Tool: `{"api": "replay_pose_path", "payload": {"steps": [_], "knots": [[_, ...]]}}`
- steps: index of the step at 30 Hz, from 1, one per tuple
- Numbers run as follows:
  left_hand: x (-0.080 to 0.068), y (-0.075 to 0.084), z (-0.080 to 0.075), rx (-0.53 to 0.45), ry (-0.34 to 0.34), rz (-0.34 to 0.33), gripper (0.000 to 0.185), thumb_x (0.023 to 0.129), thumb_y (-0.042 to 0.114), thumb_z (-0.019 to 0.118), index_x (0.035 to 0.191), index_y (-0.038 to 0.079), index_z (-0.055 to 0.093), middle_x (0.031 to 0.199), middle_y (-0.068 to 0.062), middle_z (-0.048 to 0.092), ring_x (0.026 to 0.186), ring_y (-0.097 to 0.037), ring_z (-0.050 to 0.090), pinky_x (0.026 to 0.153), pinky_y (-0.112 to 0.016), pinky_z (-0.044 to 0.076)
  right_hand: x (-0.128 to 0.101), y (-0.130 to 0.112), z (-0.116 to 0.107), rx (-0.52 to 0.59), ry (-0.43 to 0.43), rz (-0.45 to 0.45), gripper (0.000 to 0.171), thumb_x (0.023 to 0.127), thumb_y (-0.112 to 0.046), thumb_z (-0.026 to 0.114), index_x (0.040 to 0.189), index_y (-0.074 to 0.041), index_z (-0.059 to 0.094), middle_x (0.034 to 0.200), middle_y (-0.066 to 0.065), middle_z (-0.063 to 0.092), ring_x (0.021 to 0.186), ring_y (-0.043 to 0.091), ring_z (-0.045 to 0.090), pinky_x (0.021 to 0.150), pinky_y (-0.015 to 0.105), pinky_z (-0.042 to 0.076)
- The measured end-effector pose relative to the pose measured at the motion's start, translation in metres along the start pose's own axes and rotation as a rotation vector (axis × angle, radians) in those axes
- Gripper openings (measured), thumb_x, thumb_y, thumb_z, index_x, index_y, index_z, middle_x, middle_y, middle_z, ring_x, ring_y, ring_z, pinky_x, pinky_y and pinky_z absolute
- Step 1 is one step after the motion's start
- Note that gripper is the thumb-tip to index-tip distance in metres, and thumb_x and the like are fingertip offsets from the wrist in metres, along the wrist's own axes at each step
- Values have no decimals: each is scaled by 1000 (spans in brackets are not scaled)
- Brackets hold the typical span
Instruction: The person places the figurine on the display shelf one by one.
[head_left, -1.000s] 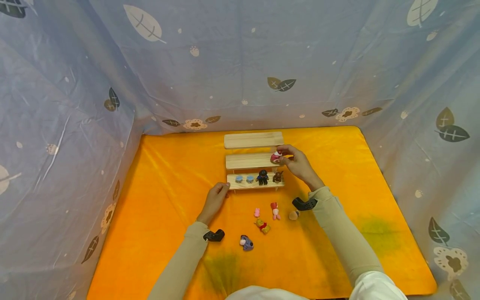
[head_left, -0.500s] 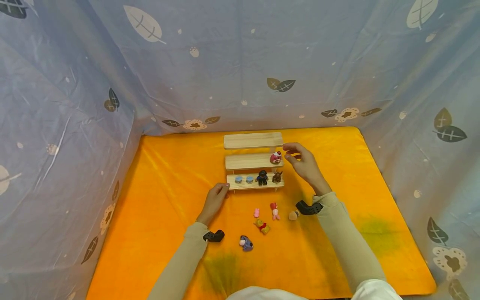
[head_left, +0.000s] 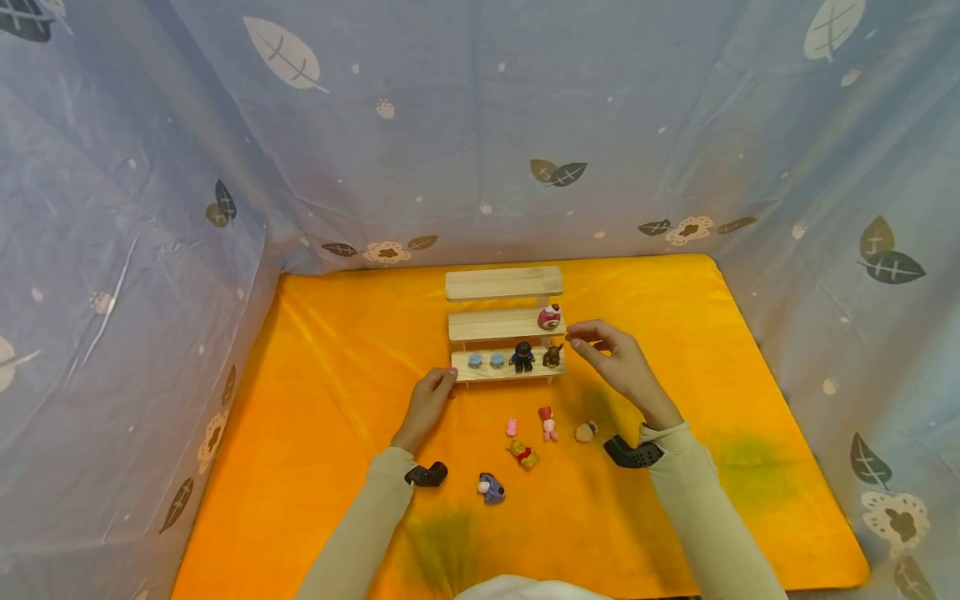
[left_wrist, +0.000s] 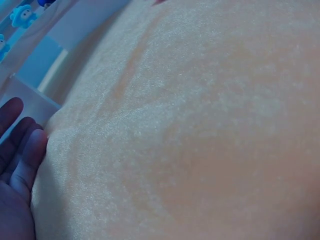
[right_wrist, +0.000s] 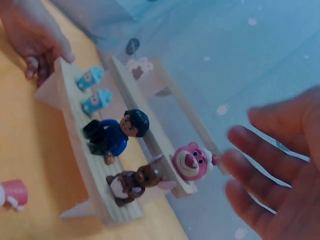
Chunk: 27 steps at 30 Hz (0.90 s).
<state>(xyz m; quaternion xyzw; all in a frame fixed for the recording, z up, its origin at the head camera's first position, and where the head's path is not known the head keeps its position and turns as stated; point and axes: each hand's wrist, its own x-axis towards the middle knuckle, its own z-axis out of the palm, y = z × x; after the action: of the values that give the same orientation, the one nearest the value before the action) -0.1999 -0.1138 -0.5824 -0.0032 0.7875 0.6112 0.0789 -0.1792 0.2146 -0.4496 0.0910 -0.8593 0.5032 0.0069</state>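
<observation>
Pink bear figure [head_left: 549,317], seen from the head, sits at the right end of the middle tier of a three-tier wooden shelf [head_left: 489,327]. The lowest tier holds four figures in a row: from the left, two pale blue figures [head_left: 476,361], a dark-haired figure [head_left: 522,357] in blue and black, and a brown long-eared figure [head_left: 552,357] at the right end. Of the hands, the left hand [head_left: 426,407] holds the shelf by the left corner of that lowest tier, while the right hand [head_left: 622,365] is released, its fingers loosely bent just beside the shelf's right end. Five more toys lie on the orange cloth [head_left: 585,517] in front: a small pink figure [head_left: 512,427], a pink figure in red [head_left: 548,423], a round beige figure [head_left: 586,432], a yellow bear [head_left: 522,454] in a red top and a blue donkey [head_left: 491,489].

From the left wrist, bent fingers lie against a pale side panel of the shelf, with the two pale blue figures on the tier above; much of the rest is cloth.

From the right wrist, the released right hand spreads its fingers near the pink bear figure, which faces outward in a white and red hat. The dark-haired figure and the brown one lean backward in this tilted view, both on the lowest tier. At the far end, the left hand's fingers bend below the plank, one digit at its edge.
</observation>
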Motion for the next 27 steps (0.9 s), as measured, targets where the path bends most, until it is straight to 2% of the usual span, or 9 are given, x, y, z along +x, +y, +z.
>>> {"api": "replay_pose_path", "payload": {"steps": [6, 9, 13, 16, 21, 25, 27], "knots": [[0, -1, 0, 9, 2, 7, 41, 104, 45, 55, 104, 6, 67, 91, -12, 63, 82, -20, 56, 79, -31, 45, -14, 0, 0, -26, -93, 26, 29, 104, -34, 59, 127, -18, 65, 123, 4, 70, 108, 17, 62, 97, 45, 47], [1, -1, 0, 6, 4, 7, 40, 104, 45, 54, 104, 7, 67, 92, -13, 63, 83, -21, 56, 80, -32, 45, -20, 4, 4, -21, -121, 19, 30, 104, -31, 59, 128, -14, 65, 123, 8, 70, 104, 18, 62, 94, 41, 48], [1, -1, 0, 12, 4, 4, 41, 104, 45, 54, 102, 6, 67, 91, -13, 63, 82, -20, 56, 79, -31, 44, -26, 13, 12, 3, -138, 39, 32, 103, -26, 61, 130, -9, 65, 120, 15, 69, 98, 21, 62, 85, 31, 50], [1, -1, 0, 21, -1, 8, 40, 105, 45, 54, 102, 7, 67, 91, -11, 63, 82, -18, 56, 79, -31, 44, -31, 20, 21, 20, -140, 65, 32, 103, -24, 62, 131, -9, 64, 121, 14, 68, 99, 24, 61, 82, 30, 51], [1, -2, -1, 26, 5, 13, 39, 105, 44, 54, 103, 7, 67, 93, -11, 64, 83, -18, 56, 80, -32, 45, -36, 33, 37, -24, -192, 48, 32, 101, -17, 63, 132, -8, 63, 132, 16, 63, 110, 29, 61, 90, 41, 51], [1, -1, 0, 23, 1, 10, 40, 105, 44, 53, 103, 7, 68, 94, -14, 64, 83, -19, 57, 81, -33, 45, -41, 42, 49, -88, -269, -23, 34, 99, -7, 64, 132, 1, 62, 144, 24, 53, 120, 41, 58, 95, 54, 51], [0, -2, 0, 24, 0, 8, 40, 105, 44, 53, 103, 6, 67, 94, -14, 64, 83, -19, 56, 80, -32, 45, -43, 47, 55, -117, -284, -68, 32, 97, -2, 64, 129, 2, 63, 146, 26, 50, 127, 47, 54, 100, 60, 48]]}}
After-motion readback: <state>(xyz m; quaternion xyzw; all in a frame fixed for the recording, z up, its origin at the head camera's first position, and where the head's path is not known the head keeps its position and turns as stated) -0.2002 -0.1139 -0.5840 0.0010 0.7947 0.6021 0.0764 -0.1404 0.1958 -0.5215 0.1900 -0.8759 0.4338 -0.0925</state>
